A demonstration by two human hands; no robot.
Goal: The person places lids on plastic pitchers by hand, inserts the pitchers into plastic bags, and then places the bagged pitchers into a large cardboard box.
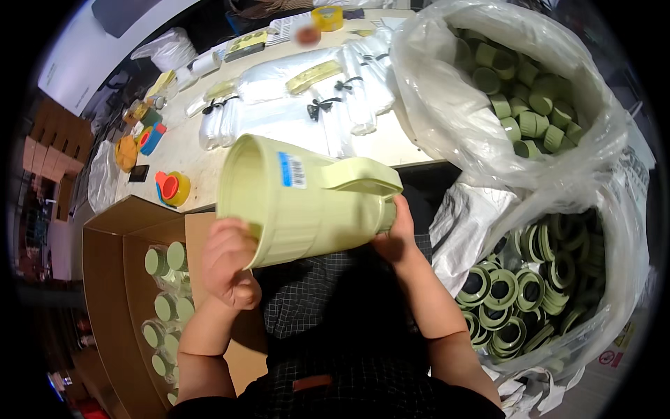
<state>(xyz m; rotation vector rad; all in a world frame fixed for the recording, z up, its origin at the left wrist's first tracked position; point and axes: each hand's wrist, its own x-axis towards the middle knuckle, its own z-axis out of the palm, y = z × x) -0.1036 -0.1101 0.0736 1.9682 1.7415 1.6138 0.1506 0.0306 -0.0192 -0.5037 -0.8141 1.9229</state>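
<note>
A large pale green plastic jug with a side handle lies tilted on its side in front of me. Its wide end faces left and its narrower end right; a blue and white barcode sticker is on the wall. At the wide end, my left hand grips the rim, fingers curled at the edge. My right hand closes round a small green part at the narrow end, below the handle. The fingers under the jug are partly hidden.
An open cardboard box at left holds several clear containers with green lids. At right stand a clear bag of green caps and another of green rings. Bundled plastic bags and tape rolls lie on the table.
</note>
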